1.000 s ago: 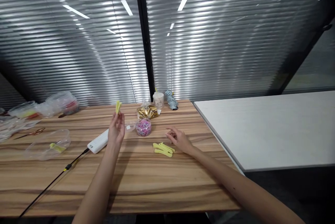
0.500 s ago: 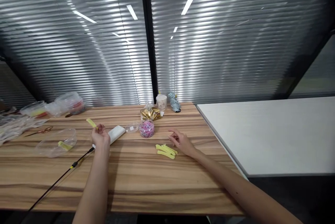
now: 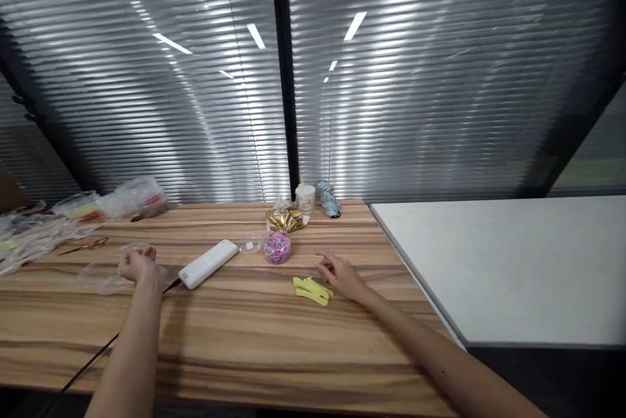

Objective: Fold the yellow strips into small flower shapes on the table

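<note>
My left hand (image 3: 139, 266) is over the clear plastic container (image 3: 100, 280) at the left, its fingers curled together; what they hold, if anything, is hidden. Beside several yellow strips (image 3: 313, 291) on the wooden table, my right hand (image 3: 337, 272) hovers with fingers loosely bent and apart, holding nothing. A white power bank-like block (image 3: 208, 264) with a black cable lies between the hands. Behind it stand a clear round lid (image 3: 250, 244) and a round tub of pink and purple bits (image 3: 278, 248).
Scissors (image 3: 84, 246) lie at the left, near plastic bags (image 3: 44, 238) and clear tubs (image 3: 141, 196). At the back are a gold packet (image 3: 284, 219), a white cup (image 3: 305, 199) and a blue wrapped item (image 3: 329, 200). A white table (image 3: 508, 268) adjoins on the right.
My left hand has moved left to the clear container, and the yellow strip it held no longer shows. The view has shifted slightly. My right hand stays beside the strips.
</note>
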Motion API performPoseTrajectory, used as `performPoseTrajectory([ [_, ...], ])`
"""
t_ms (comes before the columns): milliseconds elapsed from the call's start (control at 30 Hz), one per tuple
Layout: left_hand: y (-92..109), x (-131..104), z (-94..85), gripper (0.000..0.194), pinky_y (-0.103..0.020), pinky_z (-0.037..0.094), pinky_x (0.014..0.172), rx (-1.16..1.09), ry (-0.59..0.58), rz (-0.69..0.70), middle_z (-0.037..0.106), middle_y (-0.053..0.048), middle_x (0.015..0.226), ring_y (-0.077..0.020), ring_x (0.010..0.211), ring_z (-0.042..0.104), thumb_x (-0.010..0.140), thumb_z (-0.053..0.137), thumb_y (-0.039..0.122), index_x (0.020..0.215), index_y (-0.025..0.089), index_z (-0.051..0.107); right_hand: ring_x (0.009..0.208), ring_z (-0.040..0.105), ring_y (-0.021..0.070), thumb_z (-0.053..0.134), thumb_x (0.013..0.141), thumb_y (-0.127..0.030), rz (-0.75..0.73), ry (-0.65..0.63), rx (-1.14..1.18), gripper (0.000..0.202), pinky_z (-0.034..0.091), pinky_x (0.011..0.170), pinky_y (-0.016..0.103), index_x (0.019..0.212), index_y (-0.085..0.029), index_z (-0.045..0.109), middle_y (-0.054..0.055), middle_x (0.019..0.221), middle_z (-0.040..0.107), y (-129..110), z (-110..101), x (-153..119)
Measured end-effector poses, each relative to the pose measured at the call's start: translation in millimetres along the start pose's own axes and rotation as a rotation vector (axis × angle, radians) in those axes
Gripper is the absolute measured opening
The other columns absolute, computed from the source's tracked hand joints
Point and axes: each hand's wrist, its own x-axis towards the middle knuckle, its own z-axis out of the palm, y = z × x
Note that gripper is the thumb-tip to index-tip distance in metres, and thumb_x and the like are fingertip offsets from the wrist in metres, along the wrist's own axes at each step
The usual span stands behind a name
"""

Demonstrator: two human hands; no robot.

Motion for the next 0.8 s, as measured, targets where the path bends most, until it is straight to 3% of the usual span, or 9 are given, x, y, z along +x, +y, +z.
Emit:
performPoseTrajectory([
  [100,-1.4,2.7,-8.3,0.013,-0.019,0.037,0.054,-0.058,0.222,-0.147,0.035,0.005,0.064,-0.0067,0.050,0.040,0.084,0.017,0.016,0.075,0.021,0.025,0.064,0.058,0.0143,0.043,0.084,-0.025,0.003,-0.001,-0.010,0.028,0.041,0.060,0.025,0.110,-0.018,0.049,0.003,0.075,0.065,-1.8,-0.7,0.0],
  [167,-5.3,-1.6,-9.2,0.011,-0.019,0.039,0.052,-0.080,0.280,-0.210,0.043,0.005,0.066,-0.0070,0.051,0.045,0.084,0.022,0.017,0.080,0.020,0.032,0.064,0.058,0.0143,0.043,0.084,-0.025,0.000,-0.004,-0.015,0.028,0.041,0.060,0.024,0.110,-0.018,0.050,0.003,0.075,0.065,-2.3,-0.6,0.3],
  [267,-13.1,-15.8,2.7,0.015,-0.017,0.035,0.047,-0.028,0.231,-0.174,0.050,0.003,0.065,-0.0065,0.047,0.045,0.080,0.028,0.015,0.080,0.016,0.043,0.065,0.059,0.0147,0.043,0.084,-0.026,-0.016,-0.002,-0.021,0.025,0.041,0.061,0.025,0.106,-0.017,0.052,0.004,0.076,0.065,-2.2,-0.5,0.6],
  [400,-20.2,-43.7,41.1,0.019,-0.019,0.039,0.053,0.017,-0.001,0.033,0.056,0.000,0.066,-0.0086,0.052,0.049,0.075,0.041,0.025,0.080,0.013,0.055,0.067,0.059,0.0146,0.044,0.084,-0.030,-0.041,-0.039,-0.019,0.023,0.042,0.061,0.025,0.100,-0.017,0.055,0.004,0.077,0.065,-3.4,-2.6,-0.8],
  [600,-15.1,-94.7,99.4,0.031,-0.027,0.042,0.069,0.310,-0.583,0.211,0.066,-0.008,0.075,-0.0187,0.074,0.058,0.070,0.052,0.040,0.076,0.012,0.065,0.076,0.056,0.0166,0.056,0.074,-0.042,-0.255,-0.211,-0.087,0.032,0.042,0.068,0.027,0.095,-0.017,0.058,0.006,0.083,0.062,-14.1,-7.4,-2.4],
  [800,-16.6,-133.5,127.4,0.022,-0.029,0.042,0.068,0.506,-0.863,0.439,0.068,-0.009,0.080,-0.0207,0.073,0.059,0.068,0.056,0.032,0.077,0.016,0.068,0.088,0.053,0.0182,0.059,0.073,-0.035,-0.339,-0.253,-0.080,0.036,0.041,0.078,0.030,0.106,-0.020,0.055,0.007,0.095,0.060,-15.7,-6.8,-1.1],
])
